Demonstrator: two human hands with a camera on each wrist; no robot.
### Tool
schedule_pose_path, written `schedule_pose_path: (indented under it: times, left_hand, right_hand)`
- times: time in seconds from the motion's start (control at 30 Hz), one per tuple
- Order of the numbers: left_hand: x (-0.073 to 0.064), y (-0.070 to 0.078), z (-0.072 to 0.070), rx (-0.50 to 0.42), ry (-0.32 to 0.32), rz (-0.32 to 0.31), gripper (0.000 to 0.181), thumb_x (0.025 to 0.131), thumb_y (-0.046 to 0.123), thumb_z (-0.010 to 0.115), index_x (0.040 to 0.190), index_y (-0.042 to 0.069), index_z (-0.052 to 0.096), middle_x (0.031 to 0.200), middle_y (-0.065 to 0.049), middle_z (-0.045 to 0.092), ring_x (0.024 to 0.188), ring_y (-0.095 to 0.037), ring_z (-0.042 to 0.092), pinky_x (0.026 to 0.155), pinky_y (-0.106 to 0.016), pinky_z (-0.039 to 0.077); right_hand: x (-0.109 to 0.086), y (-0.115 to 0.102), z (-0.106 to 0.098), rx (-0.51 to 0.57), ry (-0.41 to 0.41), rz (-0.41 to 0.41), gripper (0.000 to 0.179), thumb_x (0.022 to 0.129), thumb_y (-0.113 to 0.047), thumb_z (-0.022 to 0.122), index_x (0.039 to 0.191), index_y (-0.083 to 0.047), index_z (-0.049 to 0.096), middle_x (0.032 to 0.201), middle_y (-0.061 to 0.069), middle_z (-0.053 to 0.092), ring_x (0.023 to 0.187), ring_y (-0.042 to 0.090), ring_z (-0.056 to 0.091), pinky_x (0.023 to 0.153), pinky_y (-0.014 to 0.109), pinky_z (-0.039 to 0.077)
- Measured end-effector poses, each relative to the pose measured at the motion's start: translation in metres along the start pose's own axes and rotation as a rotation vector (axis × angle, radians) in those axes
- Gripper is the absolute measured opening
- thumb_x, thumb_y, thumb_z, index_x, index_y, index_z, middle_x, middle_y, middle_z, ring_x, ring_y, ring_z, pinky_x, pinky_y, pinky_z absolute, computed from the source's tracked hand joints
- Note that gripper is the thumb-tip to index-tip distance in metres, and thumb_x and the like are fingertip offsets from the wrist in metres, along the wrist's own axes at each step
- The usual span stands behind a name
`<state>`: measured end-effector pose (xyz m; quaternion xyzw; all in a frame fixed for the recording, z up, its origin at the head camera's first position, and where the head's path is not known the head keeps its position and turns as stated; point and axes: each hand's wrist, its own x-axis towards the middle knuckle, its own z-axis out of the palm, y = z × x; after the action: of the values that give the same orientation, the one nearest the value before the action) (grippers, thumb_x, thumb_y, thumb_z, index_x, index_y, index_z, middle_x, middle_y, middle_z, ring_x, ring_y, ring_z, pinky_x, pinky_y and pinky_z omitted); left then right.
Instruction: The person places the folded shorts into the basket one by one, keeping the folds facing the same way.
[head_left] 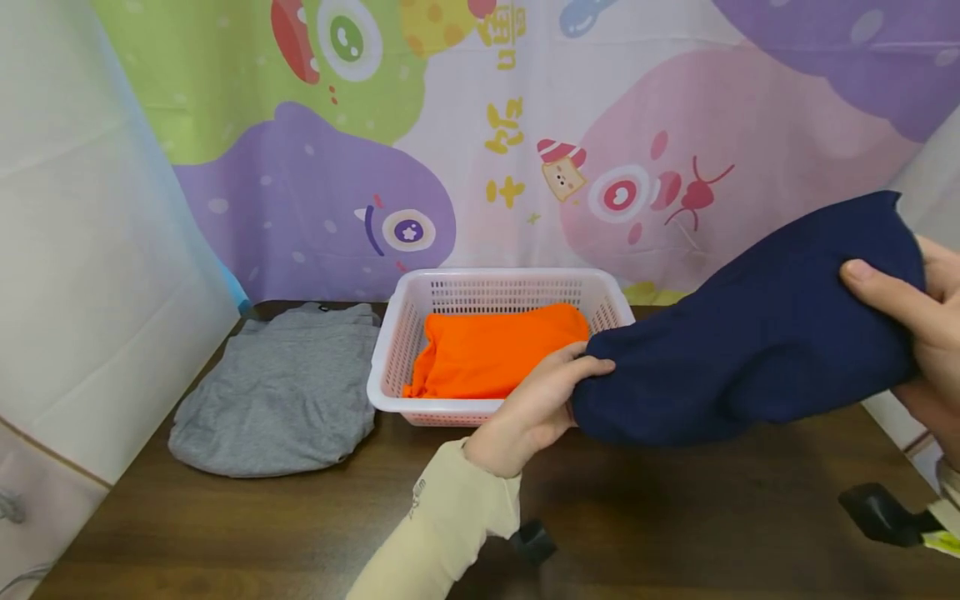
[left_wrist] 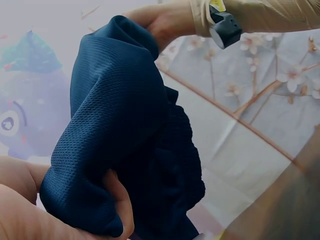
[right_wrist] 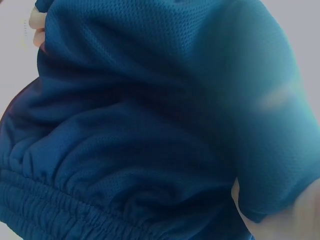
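Navy shorts [head_left: 750,333] of textured fabric, folded over, stretch between my two hands above the table. My left hand [head_left: 528,412] pinches their left end, near the basket's front right corner. On the other end, my right hand [head_left: 930,333] grips the cloth with the thumb on top. A gathered elastic waistband [right_wrist: 60,205] hangs low in the right wrist view. In the basket [head_left: 384,367] lies a folded orange garment [head_left: 495,350]. Cloth hides some fingers of both hands.
A grey garment [head_left: 281,396] lies flat on the dark wooden table [head_left: 262,533], left of the basket. Behind hangs a printed cartoon curtain [head_left: 495,233]. White panels stand at both sides. Black wrist devices [head_left: 881,512] show near the lower edge.
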<state>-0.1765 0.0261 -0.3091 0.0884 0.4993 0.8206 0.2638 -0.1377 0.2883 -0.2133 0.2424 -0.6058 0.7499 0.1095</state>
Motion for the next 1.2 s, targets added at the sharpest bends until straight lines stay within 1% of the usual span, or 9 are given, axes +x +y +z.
schedule_pose_path:
  times: [0.13, 0.27, 0.37, 0.43, 0.5, 0.6, 0.8, 1.0, 1.2]
  left_hand:
    - [-0.002, 0.008, -0.007, -0.014, 0.026, 0.007, 0.034, 0.087, 0.013, 0.052, 0.12, 0.004, 0.05, 0.108, -0.004, 0.057, 0.079, -0.014, 0.057, 0.066, -0.027, 0.049]
    - [-0.004, 0.015, -0.016, -0.048, 0.031, 0.044, 0.038, 0.089, 0.01, 0.049, 0.126, 0.0, 0.047, 0.114, -0.006, 0.056, 0.083, -0.012, 0.059, 0.073, -0.025, 0.05]
    - [-0.006, 0.021, -0.024, -0.06, 0.04, 0.069, 0.039, 0.09, 0.009, 0.047, 0.128, -0.003, 0.046, 0.109, -0.006, 0.059, 0.079, -0.011, 0.061, 0.072, -0.022, 0.051]
    - [-0.008, 0.025, -0.028, -0.069, 0.056, 0.079, 0.038, 0.091, 0.009, 0.046, 0.126, -0.004, 0.047, 0.1, -0.004, 0.062, 0.074, -0.01, 0.062, 0.07, -0.022, 0.051]
    - [-0.009, 0.029, -0.033, -0.07, 0.078, 0.09, 0.033, 0.091, 0.009, 0.046, 0.121, -0.004, 0.05, 0.091, -0.001, 0.063, 0.07, -0.009, 0.062, 0.067, -0.022, 0.051]
    - [-0.012, 0.036, -0.039, -0.071, 0.105, 0.093, 0.026, 0.091, 0.01, 0.045, 0.113, -0.001, 0.053, 0.084, 0.002, 0.064, 0.066, -0.008, 0.061, 0.065, -0.022, 0.051]
    - [-0.019, 0.048, -0.051, -0.106, 0.129, 0.099, 0.013, 0.091, 0.009, 0.045, 0.093, 0.008, 0.058, 0.084, 0.001, 0.064, 0.066, -0.008, 0.06, 0.065, -0.022, 0.05]
    - [-0.022, 0.063, -0.062, -0.105, 0.181, 0.141, 0.019, 0.09, 0.007, 0.045, 0.083, 0.01, 0.063, 0.082, 0.001, 0.063, 0.065, -0.008, 0.06, 0.065, -0.021, 0.05]
    - [-0.026, 0.078, -0.073, -0.115, 0.238, 0.181, 0.024, 0.09, 0.005, 0.047, 0.076, 0.011, 0.066, 0.083, 0.001, 0.062, 0.066, -0.01, 0.059, 0.066, -0.022, 0.05]
  right_hand:
    - [0.005, 0.001, 0.011, 0.095, 0.017, 0.004, 0.024, 0.093, 0.009, 0.034, 0.113, 0.009, 0.047, 0.088, 0.018, 0.066, 0.061, 0.028, 0.066, 0.046, 0.034, 0.051]
    - [0.01, 0.005, 0.021, 0.173, 0.039, 0.003, 0.025, 0.092, 0.01, 0.035, 0.112, 0.01, 0.05, 0.088, 0.019, 0.065, 0.062, 0.028, 0.066, 0.049, 0.034, 0.052]
    - [0.014, 0.007, 0.027, 0.206, 0.036, 0.016, 0.024, 0.092, 0.01, 0.036, 0.11, 0.01, 0.052, 0.087, 0.019, 0.065, 0.063, 0.027, 0.066, 0.049, 0.034, 0.052]
    - [0.016, 0.009, 0.031, 0.216, 0.032, 0.038, 0.023, 0.092, 0.009, 0.037, 0.108, 0.009, 0.054, 0.086, 0.018, 0.066, 0.063, 0.027, 0.066, 0.049, 0.035, 0.052]
    - [0.018, 0.01, 0.035, 0.227, 0.023, 0.054, 0.022, 0.092, 0.007, 0.038, 0.107, 0.008, 0.054, 0.086, 0.018, 0.066, 0.064, 0.026, 0.067, 0.049, 0.035, 0.052]
    - [0.022, 0.014, 0.04, 0.251, 0.018, 0.073, 0.02, 0.093, 0.006, 0.039, 0.107, 0.007, 0.053, 0.087, 0.017, 0.066, 0.065, 0.026, 0.067, 0.051, 0.035, 0.053]
    - [0.029, 0.022, 0.05, 0.317, 0.002, 0.106, 0.019, 0.093, 0.004, 0.039, 0.107, 0.007, 0.053, 0.088, 0.016, 0.067, 0.067, 0.025, 0.067, 0.054, 0.034, 0.053]
    - [0.038, 0.032, 0.058, 0.323, 0.015, 0.134, 0.017, 0.093, 0.002, 0.043, 0.104, 0.006, 0.055, 0.085, 0.014, 0.067, 0.066, 0.022, 0.067, 0.055, 0.032, 0.054]
    - [0.044, 0.041, 0.065, 0.317, -0.027, 0.178, 0.015, 0.093, -0.002, 0.046, 0.101, 0.003, 0.057, 0.082, 0.012, 0.068, 0.065, 0.02, 0.067, 0.056, 0.031, 0.054]
